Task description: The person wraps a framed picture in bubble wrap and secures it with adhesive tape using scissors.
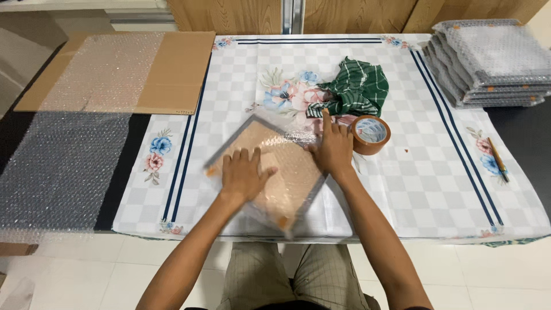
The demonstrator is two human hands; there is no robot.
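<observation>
A flat square frame wrapped in bubble wrap [284, 189] lies turned like a diamond on the checked tablecloth [413, 172]. My left hand [244, 175] rests flat on its left half, fingers spread. My right hand [333, 148] presses on its upper right corner, fingers pointing away from me. Neither hand grips anything. Just right of my right hand lies a roll of brown packing tape [371, 134]. A crumpled green checked cloth [354, 89] sits behind the tape.
A stack of bubble-wrapped flat frames [493, 63] stands at the back right. A flattened cardboard sheet [172, 72] under a long strip of bubble wrap [63, 166] covers the left side. A thin pencil-like tool [498, 159] lies near the right edge.
</observation>
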